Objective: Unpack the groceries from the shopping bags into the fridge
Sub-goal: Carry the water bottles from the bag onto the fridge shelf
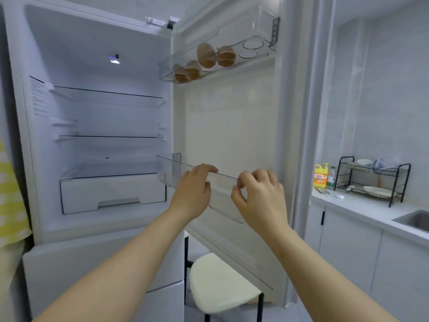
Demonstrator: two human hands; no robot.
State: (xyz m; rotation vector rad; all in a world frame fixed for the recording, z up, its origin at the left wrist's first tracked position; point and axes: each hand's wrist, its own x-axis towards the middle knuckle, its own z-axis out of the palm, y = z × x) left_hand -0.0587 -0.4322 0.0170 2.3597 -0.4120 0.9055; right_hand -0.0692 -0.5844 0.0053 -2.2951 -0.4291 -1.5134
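Observation:
The white fridge [97,73] stands open, its glass shelves [109,94] bare. Its door [229,117] swings out to the right. A clear upper door tray [255,24] holds several brown eggs [206,55]. Lower down, a clear door bin [169,168] sits on the door. My left hand [192,189] has its fingers hooked over the bin's top rim. My right hand [260,194] pinches the same rim further right. No shopping bags show in the view.
A white-seated stool [220,284] with black legs stands under the open door. At right, a counter [362,208] carries a yellow detergent bottle [320,175], a black dish rack [371,180] with plates and a sink [415,219]. A yellow-checked cloth [10,201] hangs at the left edge.

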